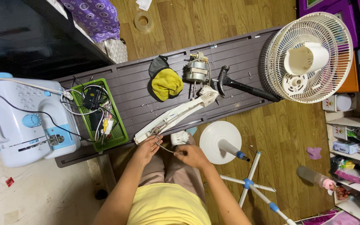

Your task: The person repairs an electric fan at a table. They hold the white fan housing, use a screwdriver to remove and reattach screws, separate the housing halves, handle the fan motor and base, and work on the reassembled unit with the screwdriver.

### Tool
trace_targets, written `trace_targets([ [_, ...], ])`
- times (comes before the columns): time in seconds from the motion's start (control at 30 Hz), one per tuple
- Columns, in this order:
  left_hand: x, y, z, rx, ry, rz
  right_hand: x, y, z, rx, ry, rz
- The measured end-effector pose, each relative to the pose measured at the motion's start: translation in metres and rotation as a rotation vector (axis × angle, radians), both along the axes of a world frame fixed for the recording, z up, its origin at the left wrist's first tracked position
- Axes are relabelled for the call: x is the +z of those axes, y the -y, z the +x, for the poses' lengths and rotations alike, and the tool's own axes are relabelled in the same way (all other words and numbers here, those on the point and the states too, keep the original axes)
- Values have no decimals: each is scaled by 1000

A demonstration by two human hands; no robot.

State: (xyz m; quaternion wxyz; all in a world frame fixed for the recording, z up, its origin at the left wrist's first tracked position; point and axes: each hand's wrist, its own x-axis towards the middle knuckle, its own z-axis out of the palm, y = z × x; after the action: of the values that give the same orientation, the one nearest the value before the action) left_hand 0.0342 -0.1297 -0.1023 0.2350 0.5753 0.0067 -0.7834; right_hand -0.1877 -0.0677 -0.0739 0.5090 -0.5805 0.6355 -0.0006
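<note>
Thin wire (163, 146) pinched in both hands — left hand (146, 149), right hand (192, 156) — ends hidden inside white fan casing (176, 114)

- The light is even and rather warm, and it seems to come from above; the wooden floor (213, 25) looks yellow-brown.
- Shadows are soft and short. A weak shadow lies under the fan grille (307, 56) at the right end of the dark plastic panel (138, 89).
- The upper left corner is very dark, and almost no detail shows there.
- The white sewing machine (21, 121) at the left end of the panel is bright, a little overexposed on its top.
- The picture is mostly sharp at the middle. The thin wire near the left hand (146, 149) and the right hand (192, 156) is hard to see.
- The wide lens bends lines at the edges; the panel's long edges look slanted and slightly curved.
</note>
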Motion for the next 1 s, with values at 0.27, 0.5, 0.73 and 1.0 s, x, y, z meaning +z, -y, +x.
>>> trace_targets([
  [0.27, -7, -7, 18, -150, -58, -67, 7, -27, 28, -176, 63, 34],
  [0.5, 5, -13, 28, -307, -73, -159, -1, -42, 34, -255, 169, 74],
  [0.73, 9, -4, 27, -310, -52, -150, -6, -49, 46, -271, 262, -15],
  [1.0, -5, 16, 23, -172, 9, -91, -25, -40, 69, -222, 126, -83],
])
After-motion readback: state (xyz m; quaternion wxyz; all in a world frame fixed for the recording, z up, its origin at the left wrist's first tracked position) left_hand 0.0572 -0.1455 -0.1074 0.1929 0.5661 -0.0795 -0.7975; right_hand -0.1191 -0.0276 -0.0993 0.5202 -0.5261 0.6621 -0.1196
